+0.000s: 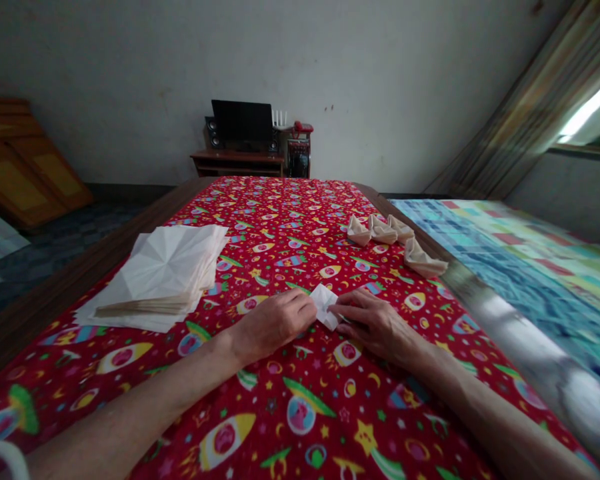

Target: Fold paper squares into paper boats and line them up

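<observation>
- Workpiece position: a small folded paper square (325,303) is lying between the two hands, with one corner pointing away from them, on a red rocket-print tablecloth (275,400) that is covering most of the table (125,243).
- Left hand (277,320): the fingers are bending closed over the square's left corner, apparently pinching it; the thumb's grip is not showing clearly.
- Right hand (373,323): the fingers are resting, bent and slightly apart, at the square's right edge. Whether they are gripping or only pressing cannot be told.
- Handling, as judged: the square is likely behaving as very light, flexible and easily creased, somewhat firmer where layers are overlapping. Opposite corners or folded edges are offering the best hold; hard pulling would be risking a tear.
- Left of and beyond the left hand: a stack of creased paper sheets (165,257) is lying flat.
- Right of and beyond the right hand: four boat-shaped paper pieces (425,260) are standing in a group.
- Containers: far left beyond the hands, a wooden cabinet (30,160) is standing with its doors closed, hiding any contents.
</observation>
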`<state>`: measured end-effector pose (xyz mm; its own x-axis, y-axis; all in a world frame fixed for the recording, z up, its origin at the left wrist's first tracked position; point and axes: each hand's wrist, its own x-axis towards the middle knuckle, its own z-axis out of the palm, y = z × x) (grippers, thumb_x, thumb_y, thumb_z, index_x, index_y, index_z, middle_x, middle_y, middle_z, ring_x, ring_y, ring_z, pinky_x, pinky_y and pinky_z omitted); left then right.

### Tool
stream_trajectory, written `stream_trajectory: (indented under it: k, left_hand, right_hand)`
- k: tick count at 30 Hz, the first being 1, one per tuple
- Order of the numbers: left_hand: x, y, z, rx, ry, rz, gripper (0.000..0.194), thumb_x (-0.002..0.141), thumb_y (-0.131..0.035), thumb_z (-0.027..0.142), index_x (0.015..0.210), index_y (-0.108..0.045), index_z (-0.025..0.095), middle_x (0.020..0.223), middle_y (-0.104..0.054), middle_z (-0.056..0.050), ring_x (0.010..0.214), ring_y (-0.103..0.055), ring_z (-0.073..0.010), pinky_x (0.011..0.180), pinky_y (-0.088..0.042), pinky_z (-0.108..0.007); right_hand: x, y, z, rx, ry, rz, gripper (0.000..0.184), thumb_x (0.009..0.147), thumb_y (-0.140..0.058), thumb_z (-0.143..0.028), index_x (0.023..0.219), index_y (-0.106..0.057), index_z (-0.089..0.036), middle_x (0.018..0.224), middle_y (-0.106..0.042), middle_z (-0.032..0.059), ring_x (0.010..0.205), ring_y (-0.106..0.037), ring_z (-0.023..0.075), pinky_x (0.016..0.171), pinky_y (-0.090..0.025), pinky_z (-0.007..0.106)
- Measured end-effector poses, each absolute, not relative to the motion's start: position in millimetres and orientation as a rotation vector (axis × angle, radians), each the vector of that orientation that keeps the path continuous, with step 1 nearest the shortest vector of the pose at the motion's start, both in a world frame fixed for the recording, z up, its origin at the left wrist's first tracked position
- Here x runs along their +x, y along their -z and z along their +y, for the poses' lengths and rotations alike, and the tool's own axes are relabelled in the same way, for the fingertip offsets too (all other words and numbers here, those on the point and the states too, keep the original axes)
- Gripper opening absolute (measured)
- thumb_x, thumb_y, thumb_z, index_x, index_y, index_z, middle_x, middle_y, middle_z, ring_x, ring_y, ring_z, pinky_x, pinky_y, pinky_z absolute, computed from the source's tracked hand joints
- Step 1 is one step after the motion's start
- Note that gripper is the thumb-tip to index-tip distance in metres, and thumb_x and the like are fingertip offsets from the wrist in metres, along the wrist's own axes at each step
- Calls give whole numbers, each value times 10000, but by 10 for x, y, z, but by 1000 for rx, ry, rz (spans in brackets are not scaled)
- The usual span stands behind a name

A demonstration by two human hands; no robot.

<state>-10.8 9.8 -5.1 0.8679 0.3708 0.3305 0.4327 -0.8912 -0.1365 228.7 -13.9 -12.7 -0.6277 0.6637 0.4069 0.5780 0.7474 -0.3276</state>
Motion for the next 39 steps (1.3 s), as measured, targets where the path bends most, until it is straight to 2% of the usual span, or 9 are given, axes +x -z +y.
stream_trajectory:
  k: [6, 10, 14, 17, 20, 23, 26, 39]
  left_hand:
    - [-119, -11, 84, -2925, 461, -660, 201, 960, -419, 262, 946, -581, 144, 919, -613, -53, 912, -560, -185, 811, -489, -306]
    - [-100, 28, 84, -2905, 472, -709, 172, 950, -429, 206, 956, -587, 138, 926, -622, -53, 921, -560, -191, 832, -487, -318]
    - [-76, 109, 93, -2883, 634, -781, 170, 945, -428, 180, 903, -586, 135, 908, -630, -54, 908, -566, -185, 830, -488, -318]
    - [-64, 145, 81, -2908, 768, -873, 159, 940, -444, 179, 892, -590, 139, 911, -633, -52, 897, -570, -176, 818, -490, -311]
    - [-50, 169, 72, -2955, 891, -981, 136, 924, -476, 172, 874, -599, 147, 918, -629, -48, 890, -570, -170, 808, -488, -302]
    - [-28, 201, 95, -2953, 1036, -1130, 135, 909, -500, 171, 821, -601, 158, 884, -613, -32, 870, -560, -164, 807, -474, -303]
    - [-5, 232, 141, -2901, 1111, -1281, 146, 881, -541, 174, 743, -587, 162, 832, -586, -16, 826, -542, -159, 799, -457, -311]
    - [61, 162, 149, -2715, 691, -1399, 211, 927, -467, 221, 747, -552, 151, 858, -537, -52, 835, -489, -193, 784, -435, -365]
  right_hand:
    - [2263, 127, -170, -966, -108, -2466, 217, 913, -492, -233, 1057, -648, -187, 1007, -638, 92, 885, -588, 173, 743, -512, 296]
    - [2224, 110, -180, -972, 49, -2512, 239, 933, -426, -199, 1019, -647, -178, 963, -650, 89, 874, -568, 180, 733, -505, 308]
    - [2218, 108, -184, -978, 115, -2511, 249, 929, -409, -177, 1017, -643, -172, 950, -653, 93, 879, -566, 183, 728, -498, 302]
    - [2224, 121, -178, -993, 75, -2493, 230, 922, -444, -212, 1022, -650, -190, 959, -650, 92, 862, -575, 179, 692, -487, 282]
    - [2218, 129, -127, -1036, -110, -2397, 218, 926, -455, -242, 937, -666, -190, 932, -652, 79, 820, -592, 158, 686, -468, 254]
    - [2182, 124, -31, -1167, -269, -2292, 248, 926, -447, -264, 810, -647, -174, 802, -651, 47, 703, -586, 135, 636, -433, 233]
    - [2126, 116, 42, -1344, -215, -2250, 251, 905, -471, -290, 735, -614, -173, 687, -620, 17, 604, -542, 124, 565, -363, 228]
    - [2021, 72, 6, -1588, 84, -2347, 277, 941, -437, -330, 748, -572, -184, 703, -620, 21, 622, -547, 136, 570, -280, 253]
